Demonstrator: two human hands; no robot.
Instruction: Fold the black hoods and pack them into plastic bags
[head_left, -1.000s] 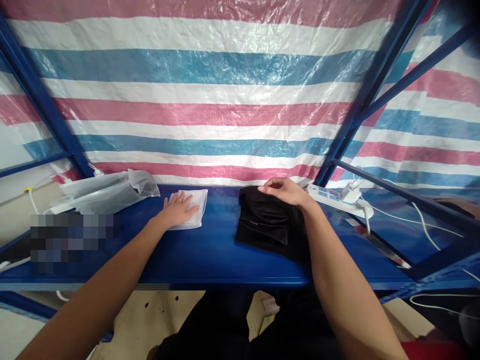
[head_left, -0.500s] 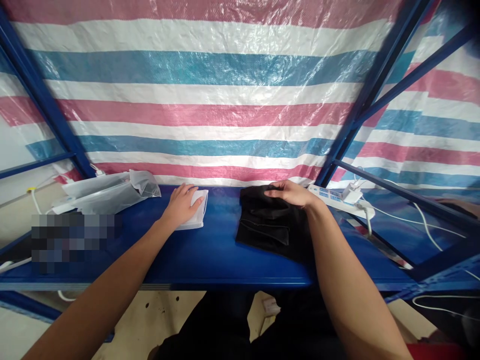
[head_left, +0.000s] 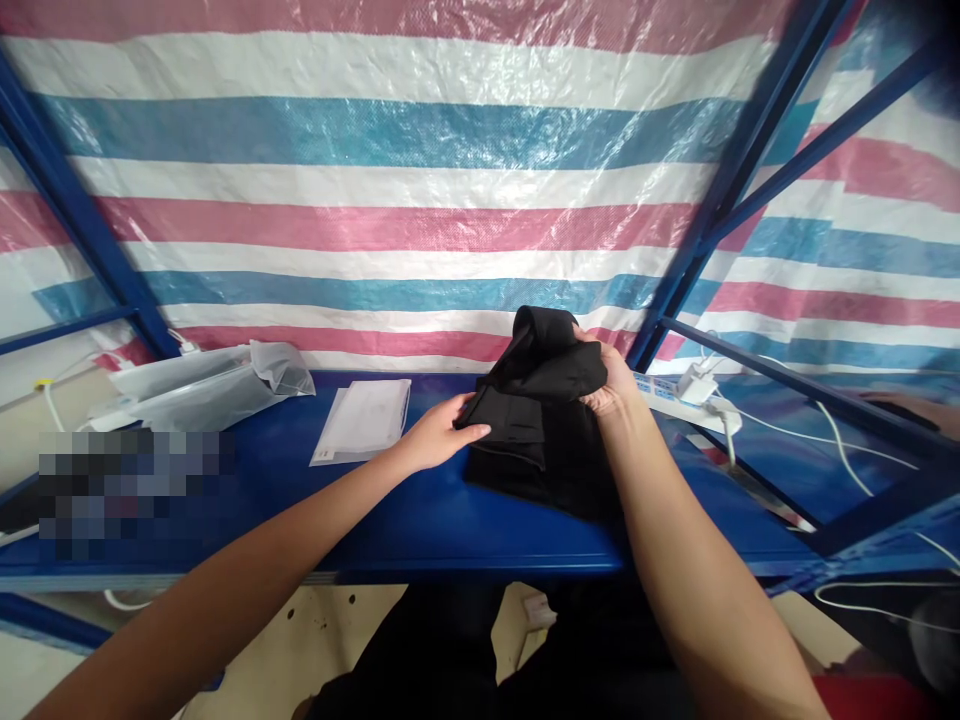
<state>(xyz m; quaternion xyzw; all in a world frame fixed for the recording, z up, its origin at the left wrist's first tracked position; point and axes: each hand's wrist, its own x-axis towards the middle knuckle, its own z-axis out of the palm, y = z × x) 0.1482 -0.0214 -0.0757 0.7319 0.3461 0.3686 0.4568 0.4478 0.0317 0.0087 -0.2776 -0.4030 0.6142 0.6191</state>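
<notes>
A folded black garment [head_left: 534,420] lies on the blue shelf [head_left: 420,520], its far end lifted up. My right hand [head_left: 609,382] is closed on that raised far edge. My left hand [head_left: 439,435] pinches the garment's left edge near the shelf surface. A flat white packet [head_left: 364,420] lies on the shelf left of the garment, with no hand on it.
Clear plastic bags [head_left: 217,385] lie at the shelf's left end beside a blurred-out patch. A white power strip with plugs and cables [head_left: 694,395] sits at the right. Blue frame bars [head_left: 720,170] and a striped tarp [head_left: 420,180] close the back.
My left hand left the white packet and moved right onto the garment's left edge. My right hand gripped the garment's far end and lifted it off the shelf.
</notes>
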